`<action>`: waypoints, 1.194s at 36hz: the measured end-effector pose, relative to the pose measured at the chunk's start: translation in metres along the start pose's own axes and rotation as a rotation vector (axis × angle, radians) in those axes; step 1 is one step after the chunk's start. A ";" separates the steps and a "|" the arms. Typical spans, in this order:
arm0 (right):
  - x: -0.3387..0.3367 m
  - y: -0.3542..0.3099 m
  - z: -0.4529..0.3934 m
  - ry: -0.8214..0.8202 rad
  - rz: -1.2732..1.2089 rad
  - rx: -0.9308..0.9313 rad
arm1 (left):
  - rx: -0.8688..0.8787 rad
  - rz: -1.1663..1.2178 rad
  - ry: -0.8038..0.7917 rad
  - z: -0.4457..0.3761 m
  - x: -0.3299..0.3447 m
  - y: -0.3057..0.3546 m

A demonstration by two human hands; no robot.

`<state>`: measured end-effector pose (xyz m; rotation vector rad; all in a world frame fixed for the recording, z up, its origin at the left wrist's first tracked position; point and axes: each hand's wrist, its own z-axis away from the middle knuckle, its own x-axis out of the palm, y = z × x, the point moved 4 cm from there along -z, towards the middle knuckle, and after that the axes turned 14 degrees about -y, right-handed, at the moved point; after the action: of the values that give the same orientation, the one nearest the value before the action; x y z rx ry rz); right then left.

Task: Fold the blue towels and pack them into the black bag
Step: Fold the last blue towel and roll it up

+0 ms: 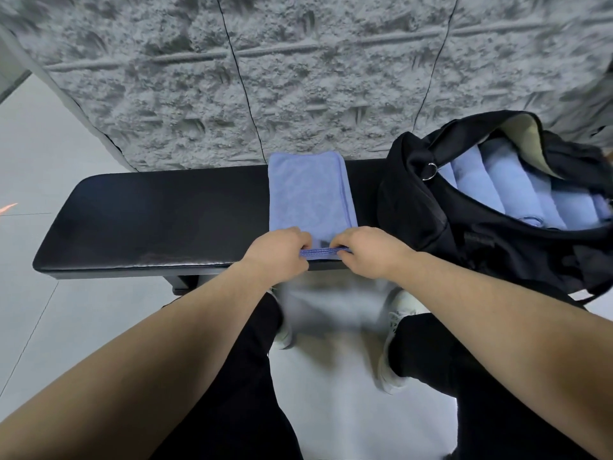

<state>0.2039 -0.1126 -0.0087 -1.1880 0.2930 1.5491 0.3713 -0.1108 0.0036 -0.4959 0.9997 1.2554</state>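
A blue towel (310,194) lies folded into a long strip across the black bench (159,224), running from the wall side to the near edge. My left hand (282,250) and my right hand (368,252) each pinch the towel's near hem, lifted slightly off the bench. The black bag (431,210) sits open on the bench's right end, with several folded blue towels (517,190) standing side by side inside it.
A rough grey panelled wall (298,78) rises right behind the bench. Pale floor tiles (39,161) spread to the left and under me. My legs in black trousers and light shoes (394,330) stand close to the bench's near edge.
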 end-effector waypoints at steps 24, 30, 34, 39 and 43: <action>-0.013 0.009 -0.017 0.010 -0.072 -0.034 | 0.030 0.268 0.024 -0.014 -0.003 -0.038; -0.012 0.002 -0.019 0.133 0.168 -0.065 | -0.012 0.044 0.098 -0.011 -0.008 -0.029; -0.003 -0.007 -0.020 0.151 0.336 -0.056 | -0.101 -0.049 0.103 -0.011 -0.006 -0.024; 0.007 -0.012 -0.014 0.213 0.416 -0.046 | -0.154 -0.182 0.117 -0.010 -0.003 -0.014; 0.010 -0.010 -0.010 0.228 0.453 -0.039 | -0.166 -0.207 0.143 -0.009 -0.002 -0.015</action>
<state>0.2185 -0.1101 -0.0170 -1.3976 0.7257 1.8094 0.3824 -0.1236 -0.0025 -0.8076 0.9404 1.1335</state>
